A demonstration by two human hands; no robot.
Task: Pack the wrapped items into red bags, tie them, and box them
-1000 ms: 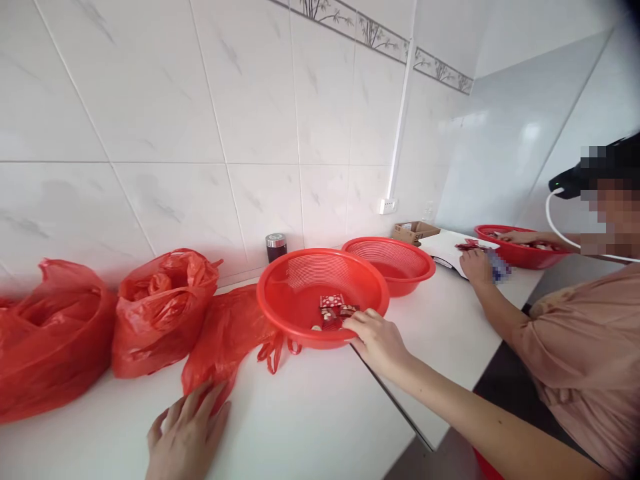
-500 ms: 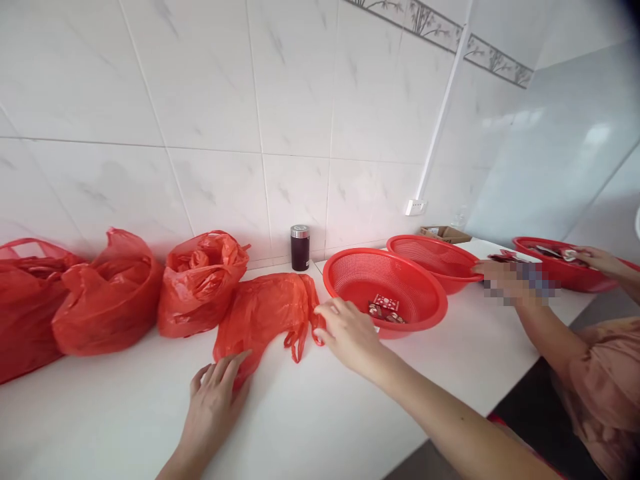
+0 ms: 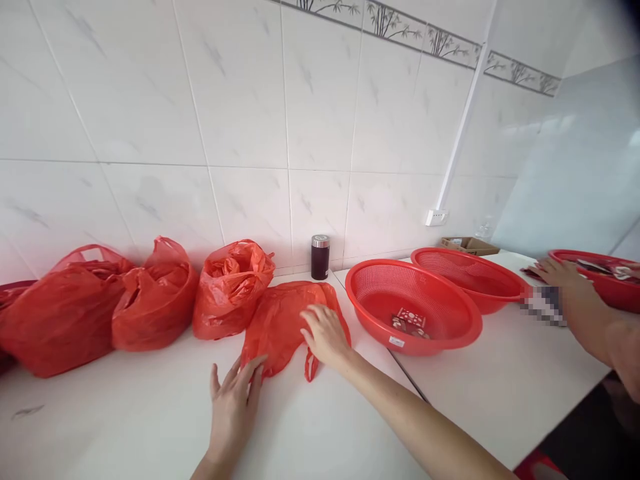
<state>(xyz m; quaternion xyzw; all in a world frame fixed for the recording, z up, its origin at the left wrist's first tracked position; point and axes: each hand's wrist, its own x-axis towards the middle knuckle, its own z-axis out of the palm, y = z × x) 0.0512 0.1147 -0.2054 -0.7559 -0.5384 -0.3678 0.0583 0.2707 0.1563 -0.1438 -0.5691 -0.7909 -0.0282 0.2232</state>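
Note:
A flat, unfilled red plastic bag lies on the white table in front of me. My left hand rests at its near left corner, fingers apart and fingertips on the film. Over the bag's right part lies my right hand, its fingers spread loosely and the palm turned down. One loop handle of the bag sticks out below that hand. Just to the left of the flat bag stands a stuffed red bag with a crumpled top.
More full red bags line the wall at left. A dark tumbler stands behind. At right are a red basket holding a few small packets, a second red basket, a cardboard box and another person's hand.
My right hand has moved from the bag's right edge onto the bag, flattening the handle side. My left hand's fingers have spread. The view has swung left.

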